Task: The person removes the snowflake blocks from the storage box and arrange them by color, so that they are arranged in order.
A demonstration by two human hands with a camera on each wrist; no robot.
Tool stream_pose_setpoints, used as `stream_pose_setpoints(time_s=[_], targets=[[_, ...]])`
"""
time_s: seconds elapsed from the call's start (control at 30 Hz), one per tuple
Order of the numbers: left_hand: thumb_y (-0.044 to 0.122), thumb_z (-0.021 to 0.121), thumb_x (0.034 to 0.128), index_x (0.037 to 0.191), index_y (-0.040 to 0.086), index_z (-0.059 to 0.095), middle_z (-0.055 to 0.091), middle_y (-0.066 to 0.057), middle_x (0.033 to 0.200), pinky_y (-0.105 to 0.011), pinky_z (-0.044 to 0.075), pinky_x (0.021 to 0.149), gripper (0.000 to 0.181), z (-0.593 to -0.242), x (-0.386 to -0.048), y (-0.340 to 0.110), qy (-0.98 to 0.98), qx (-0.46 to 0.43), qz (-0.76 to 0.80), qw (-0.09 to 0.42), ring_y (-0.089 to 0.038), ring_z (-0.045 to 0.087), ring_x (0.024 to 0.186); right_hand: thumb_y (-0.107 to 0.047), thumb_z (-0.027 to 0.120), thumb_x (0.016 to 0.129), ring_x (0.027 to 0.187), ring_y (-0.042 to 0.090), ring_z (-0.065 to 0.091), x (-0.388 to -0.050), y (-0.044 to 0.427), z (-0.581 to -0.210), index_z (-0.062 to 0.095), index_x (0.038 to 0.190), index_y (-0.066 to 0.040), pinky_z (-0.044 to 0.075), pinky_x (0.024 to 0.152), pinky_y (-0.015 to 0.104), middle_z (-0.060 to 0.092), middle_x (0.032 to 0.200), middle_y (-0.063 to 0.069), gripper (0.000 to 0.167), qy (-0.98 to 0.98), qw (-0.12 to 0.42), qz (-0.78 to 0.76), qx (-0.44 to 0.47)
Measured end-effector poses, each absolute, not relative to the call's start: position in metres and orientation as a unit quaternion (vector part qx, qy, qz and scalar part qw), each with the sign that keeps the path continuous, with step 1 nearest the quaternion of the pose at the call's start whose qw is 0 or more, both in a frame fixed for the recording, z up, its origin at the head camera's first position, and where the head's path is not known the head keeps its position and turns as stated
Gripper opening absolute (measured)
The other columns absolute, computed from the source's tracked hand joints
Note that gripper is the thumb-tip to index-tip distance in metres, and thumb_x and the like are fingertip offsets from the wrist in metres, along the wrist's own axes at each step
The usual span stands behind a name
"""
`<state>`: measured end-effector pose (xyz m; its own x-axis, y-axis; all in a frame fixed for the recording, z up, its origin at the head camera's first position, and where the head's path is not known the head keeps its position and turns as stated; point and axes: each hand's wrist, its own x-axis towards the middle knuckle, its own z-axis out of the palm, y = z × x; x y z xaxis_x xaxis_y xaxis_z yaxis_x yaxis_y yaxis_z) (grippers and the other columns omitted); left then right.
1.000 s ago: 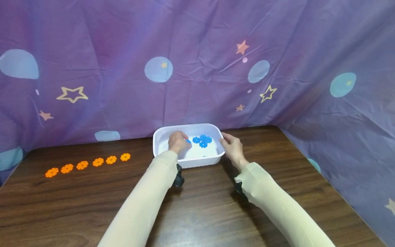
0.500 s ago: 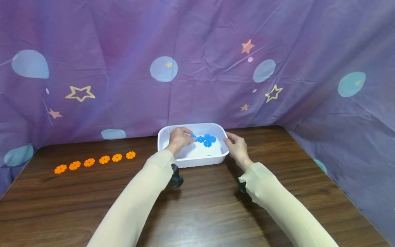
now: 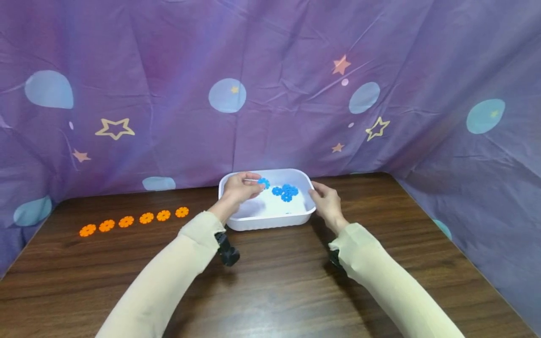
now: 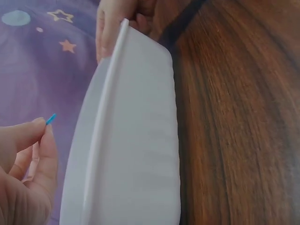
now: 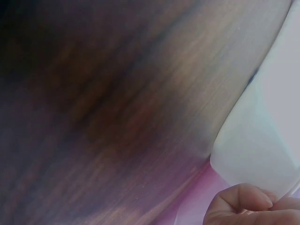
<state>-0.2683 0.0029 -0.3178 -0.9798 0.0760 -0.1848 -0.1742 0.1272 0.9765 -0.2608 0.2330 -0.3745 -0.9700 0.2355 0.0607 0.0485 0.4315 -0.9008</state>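
Note:
Between thumb and fingers, my left hand (image 3: pixel 238 190) pinches a blue flower-shaped disc (image 3: pixel 264 183), raised above the left part of a white plastic tub (image 3: pixel 270 222). In the left wrist view the disc (image 4: pixel 51 119) appears edge-on at the fingertips, apart from the tub wall (image 4: pixel 136 126). Several more blue discs (image 3: pixel 287 192) lie in a small cluster on the tub's floor. My right hand (image 3: pixel 328 204) grips the tub's right rim, its thumb (image 5: pixel 251 197) bent against the wall in the right wrist view.
Several orange flower-shaped discs (image 3: pixel 126 221) lie in a slanting row on the brown wooden table (image 3: pixel 279 281), left of the tub. A purple curtain (image 3: pixel 181 141) with stars and planets hangs along the back and right side.
My left hand has lifted the blue disc up from inside the tub, away from the others. The right hand keeps its grip on the rim. The head view has shifted slightly left.

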Motion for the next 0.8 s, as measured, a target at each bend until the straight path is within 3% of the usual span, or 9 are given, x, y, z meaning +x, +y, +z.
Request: stream_pose_setpoints(time_s=[0.17,0.4,0.53,0.67,0.8], targets=[[0.002,0.068,0.0836,0.120,0.002,0.059,0.063,-0.020,0.115,-0.031,0.053,0.088,0.038,-0.315,-0.261,-0.010,0.728,-0.031,0.677,0.101,-0.021,0.064,0.093,-0.018,0.054,0.094,0.063,0.016,0.058,-0.261,0.234,-0.375,0.056,0.130,-0.007,0.045,0.044,0.020,0.065,0.111,0.021,0.038,-0.842,0.088,0.525,-0.085],[0.003,0.067,0.0847,0.123,0.004,0.057,0.062,-0.020,0.118,-0.031,0.053,0.088,0.040,-0.316,-0.250,-0.029,0.723,-0.018,0.684,0.099,-0.023,0.064,0.097,-0.019,0.054,0.094,0.059,0.011,0.055,-0.260,0.233,-0.374,0.055,0.131,-0.008,0.045,0.043,0.020,0.064,0.112,0.021,0.039,-0.842,0.079,0.527,-0.088],[0.004,0.067,0.0851,0.124,0.002,0.056,0.062,-0.020,0.118,-0.031,0.053,0.088,0.040,-0.316,-0.244,-0.041,0.723,-0.012,0.684,0.095,-0.013,0.064,0.086,-0.018,0.054,0.094,0.050,0.008,0.050,-0.260,0.233,-0.373,0.055,0.131,-0.007,0.042,0.041,0.019,0.065,0.109,0.023,0.039,-0.838,0.080,0.532,-0.089],[0.001,0.066,0.0851,0.124,-0.001,0.055,0.065,-0.014,0.106,-0.030,0.053,0.088,0.041,-0.318,-0.238,-0.053,0.722,-0.014,0.686,0.089,-0.007,0.062,0.079,-0.018,0.054,0.094,0.045,0.007,0.047,-0.260,0.233,-0.373,0.055,0.131,-0.007,0.040,0.039,0.018,0.064,0.107,0.024,0.039,-0.837,0.077,0.534,-0.090],[0.001,0.066,0.0852,0.125,-0.003,0.054,0.063,-0.002,0.092,-0.025,0.054,0.084,0.042,-0.321,-0.232,-0.066,0.719,-0.018,0.689,0.089,-0.004,0.061,0.076,-0.018,0.053,0.094,0.051,0.008,0.051,-0.260,0.233,-0.373,0.054,0.132,-0.007,0.043,0.042,0.019,0.064,0.111,0.022,0.039,-0.840,0.073,0.530,-0.090]])
